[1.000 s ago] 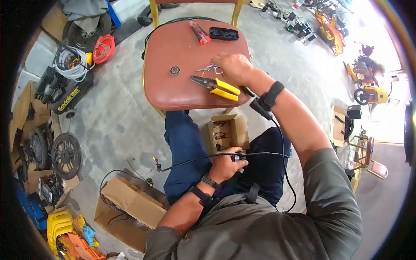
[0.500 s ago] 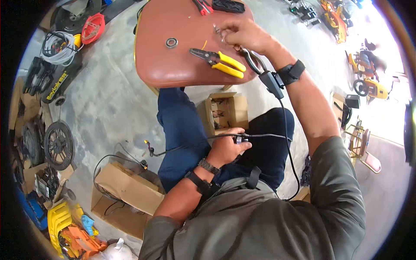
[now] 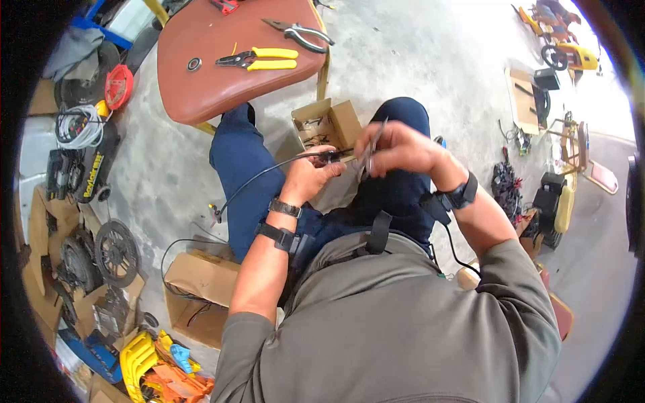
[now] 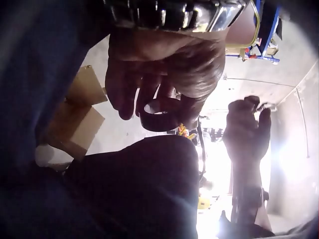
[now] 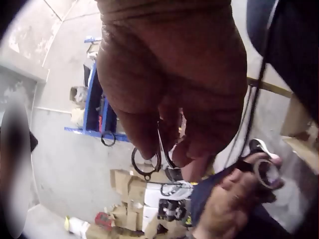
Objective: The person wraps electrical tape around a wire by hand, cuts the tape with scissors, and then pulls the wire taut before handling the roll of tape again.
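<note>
Over the lap, my left hand point(image 3: 310, 180) grips a dark roll of tape point(image 4: 160, 124), its open ring showing below the fingers in the left wrist view. A black cable point(image 3: 259, 173) runs across the thigh to these same fingers. My right hand point(image 3: 403, 149) holds a pair of scissors point(image 3: 377, 138) close beside the left hand, somewhat blurred. The scissors' metal finger loops point(image 5: 146, 163) hang below the right fingertips in the right wrist view. Both hands are above the knees, in front of an open cardboard box point(image 3: 346, 121).
On the brown chair seat point(image 3: 201, 33) lie yellow-handled wire strippers point(image 3: 272, 59), grey-handled pliers point(image 3: 304, 37), a bearing point(image 3: 194, 64) and a red cutter point(image 3: 225, 5). A larger carton point(image 3: 201, 275) stands at the left, near a spoked wheel point(image 3: 116, 252).
My right hand has picked the scissors up off the chair seat and brought them back beside the left hand. The pliers now show uncovered. The head view has shifted; the left hand keeps its grip.
</note>
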The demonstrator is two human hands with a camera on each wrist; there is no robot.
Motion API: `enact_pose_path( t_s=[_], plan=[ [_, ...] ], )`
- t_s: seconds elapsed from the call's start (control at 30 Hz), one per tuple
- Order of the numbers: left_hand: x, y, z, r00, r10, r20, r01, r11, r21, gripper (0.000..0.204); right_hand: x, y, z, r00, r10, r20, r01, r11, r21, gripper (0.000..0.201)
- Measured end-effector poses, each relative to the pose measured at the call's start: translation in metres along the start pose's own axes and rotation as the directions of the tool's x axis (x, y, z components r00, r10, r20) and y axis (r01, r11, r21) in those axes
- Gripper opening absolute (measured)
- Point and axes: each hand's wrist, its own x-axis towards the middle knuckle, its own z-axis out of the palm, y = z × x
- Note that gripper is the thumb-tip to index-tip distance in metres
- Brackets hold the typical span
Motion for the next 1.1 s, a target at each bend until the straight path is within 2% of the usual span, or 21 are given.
enact_pose_path(
  t_s=[0.03, 0.07, 0.1, 0.17, 0.27, 0.37, 0.4, 0.5, 0.6, 0.7, 0.77, 0.83, 0.9, 0.93, 0.97, 1.1],
  plan=[
    [0.000, 0.000, 0.000, 1.000, -0.001, -0.001, 0.001, 1.000, -0.010, 0.051, -0.012, 0.014, 0.011, 0.997, 0.065, 0.032, -0.063, 0.996, -0.070, 0.024],
    [0.000, 0.000, 0.001, 1.000, -0.002, -0.003, 0.002, 1.000, -0.020, 0.051, -0.021, 0.033, 0.019, 0.994, 0.083, 0.069, -0.062, 0.962, -0.266, 0.027],
    [-0.001, 0.000, 0.002, 1.000, -0.005, -0.004, 0.005, 0.999, -0.032, 0.051, -0.035, 0.031, 0.033, 0.987, 0.117, 0.106, -0.063, 0.907, -0.417, 0.030],
    [-0.005, 0.004, 0.005, 0.999, -0.050, 0.003, 0.050, 0.998, -0.048, 0.050, -0.051, 0.044, 0.054, 0.961, 0.157, 0.228, -0.012, 0.846, -0.534, 0.030],
    [-0.009, 0.003, 0.007, 0.996, -0.077, 0.033, 0.079, 0.995, -0.062, 0.049, -0.063, 0.051, 0.069, 0.985, 0.118, 0.127, -0.049, 0.892, -0.450, 0.033],
    [-0.010, -0.002, 0.008, 0.997, -0.070, 0.039, 0.070, 0.998, 0.005, 0.041, -0.060, 0.085, 0.076, 0.987, -0.119, 0.108, 0.157, 0.867, -0.474, 0.036],
    [-0.012, 0.001, 0.010, 0.997, -0.077, 0.031, 0.077, 0.997, -0.008, 0.038, -0.059, 0.089, 0.080, 0.987, -0.102, 0.123, 0.148, 0.873, -0.464, 0.038],
    [-0.011, 0.000, 0.005, 0.993, -0.096, 0.067, 0.093, 0.995, 0.042, 0.054, -0.059, 0.091, 0.088, 0.980, -0.176, 0.096, 0.200, 0.892, -0.405, 0.037],
    [-0.014, -0.002, 0.008, 0.996, -0.081, 0.041, 0.082, 0.997, -0.008, 0.053, -0.059, 0.085, 0.090, 0.993, -0.084, 0.087, 0.107, 0.948, -0.299, 0.036],
    [-0.015, 0.000, 0.007, 0.995, -0.075, 0.058, 0.077, 0.997, -0.028, 0.054, -0.061, 0.078, 0.086, 0.996, -0.063, 0.060, 0.078, 0.955, -0.285, 0.035],
    [-0.017, 0.001, 0.009, 0.997, -0.054, 0.057, 0.057, 0.997, -0.059, 0.055, -0.063, 0.076, 0.077, 0.984, -0.175, -0.029, 0.154, 0.924, -0.351, 0.036],
    [-0.019, 0.001, 0.008, 0.998, -0.036, 0.056, 0.039, 0.997, -0.060, 0.057, -0.064, 0.065, 0.060, 0.966, -0.248, -0.071, 0.155, 0.777, -0.610, 0.034],
    [-0.018, -0.001, 0.007, 0.998, -0.024, 0.065, 0.026, 0.999, -0.027, 0.058, -0.065, 0.054, 0.044, 0.979, -0.160, -0.129, -0.017, 0.563, -0.826, 0.033],
    [-0.019, 0.005, 0.007, 0.997, -0.052, 0.054, 0.050, 0.998, 0.036, 0.058, -0.065, 0.043, 0.038, 0.986, -0.081, -0.147, -0.086, 0.510, -0.856, 0.031],
    [-0.018, 0.004, 0.007, 0.996, -0.049, 0.070, 0.047, 0.999, 0.025, 0.057, -0.064, 0.041, 0.035, 0.983, -0.070, -0.169, -0.116, 0.471, -0.875, 0.029],
    [-0.019, 0.006, 0.009, 0.995, -0.049, 0.082, 0.050, 0.999, -0.012, 0.056, -0.049, 0.035, 0.031, 0.985, 0.030, -0.171, -0.171, 0.340, -0.925, 0.033]
  ],
)
